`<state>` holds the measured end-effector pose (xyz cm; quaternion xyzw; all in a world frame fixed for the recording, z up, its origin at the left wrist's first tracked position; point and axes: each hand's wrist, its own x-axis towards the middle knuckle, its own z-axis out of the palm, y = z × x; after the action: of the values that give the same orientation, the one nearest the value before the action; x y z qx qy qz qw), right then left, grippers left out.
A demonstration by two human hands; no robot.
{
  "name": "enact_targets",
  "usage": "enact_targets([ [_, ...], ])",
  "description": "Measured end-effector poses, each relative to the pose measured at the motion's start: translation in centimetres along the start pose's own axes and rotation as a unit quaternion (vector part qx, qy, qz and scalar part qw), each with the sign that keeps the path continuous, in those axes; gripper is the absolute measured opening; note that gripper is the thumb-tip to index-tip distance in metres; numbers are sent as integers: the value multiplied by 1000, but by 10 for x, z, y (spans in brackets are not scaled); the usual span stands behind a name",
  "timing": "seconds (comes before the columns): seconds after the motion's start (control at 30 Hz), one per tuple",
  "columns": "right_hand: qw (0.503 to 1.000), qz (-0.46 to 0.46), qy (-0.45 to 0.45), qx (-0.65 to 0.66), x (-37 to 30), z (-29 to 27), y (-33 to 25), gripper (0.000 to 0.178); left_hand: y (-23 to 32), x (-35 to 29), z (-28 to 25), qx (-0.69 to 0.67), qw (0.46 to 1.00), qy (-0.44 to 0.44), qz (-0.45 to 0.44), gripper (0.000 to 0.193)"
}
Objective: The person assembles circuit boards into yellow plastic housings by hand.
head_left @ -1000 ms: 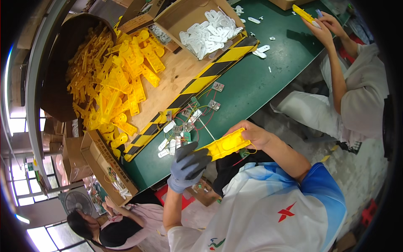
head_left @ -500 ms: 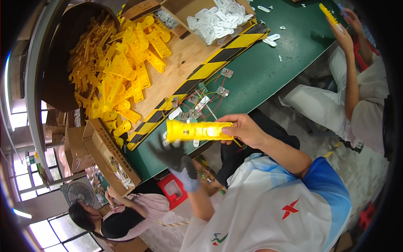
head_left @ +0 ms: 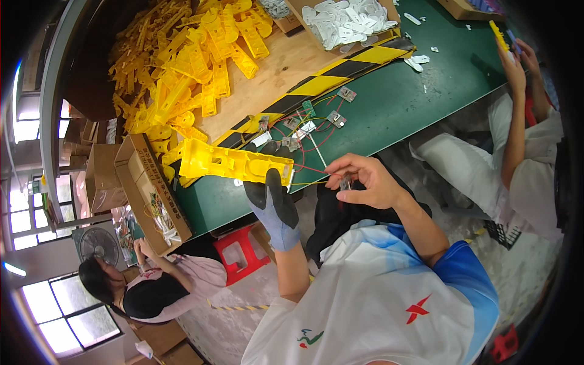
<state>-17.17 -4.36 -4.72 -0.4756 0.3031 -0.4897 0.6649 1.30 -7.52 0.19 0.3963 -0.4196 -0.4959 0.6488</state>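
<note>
My left hand (head_left: pixel 273 204), in a grey and black work glove, grips a yellow plastic housing half (head_left: pixel 234 163), shaped like a torch body. Its hollow side faces up, with the wide end toward the left. My bare right hand (head_left: pixel 374 185) is closed, thumb against fingers, around a small clear, shiny part (head_left: pixel 345 182). Thin red and yellow wires (head_left: pixel 310 182) stretch between the housing's narrow end and the right fingers. Beyond the hands, wired circuit pieces with small metal plates (head_left: pixel 336 119) lie on the green table (head_left: pixel 389 131).
Yellow housings (head_left: pixel 182 73) are heaped on a wooden board edged with striped tape (head_left: pixel 331 79). A carton holds white strips (head_left: pixel 350 24); another long carton (head_left: pixel 137 176) holds wired parts. One co-worker (head_left: pixel 517 140) sits at right, another (head_left: pixel 164 280) at lower left by a red stool (head_left: pixel 243 255).
The yellow housing has gone from my right hand to my gloved left hand and shifted left. My right hand now pinches a small clear part. The whole view has shifted slightly.
</note>
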Motion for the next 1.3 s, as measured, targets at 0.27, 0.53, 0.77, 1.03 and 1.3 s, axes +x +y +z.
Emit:
enact_targets([
  [0.27, 972, 38, -54, 227, -5, -13, 10, 43, -3, 8, -21, 46, 996, 52, 50, 46],
  [0.53, 977, 18, 69, 201, -3, -9, 16, 11, -26, -21, -38, 105, 984, -9, -143, 66],
  [0.77, 975, -30, 214, 57, 9, 11, 31, 17, -45, -54, -20, 1, 965, -117, -234, 61],
  [1.03, 980, -9, 162, -112, 2, -5, 17, 11, -56, -48, -2, 155, 972, -58, -164, 25],
  [1.3, 991, 59, 116, -10, 0, -19, 15, 13, -55, -57, 4, 136, 972, -97, -166, 46],
])
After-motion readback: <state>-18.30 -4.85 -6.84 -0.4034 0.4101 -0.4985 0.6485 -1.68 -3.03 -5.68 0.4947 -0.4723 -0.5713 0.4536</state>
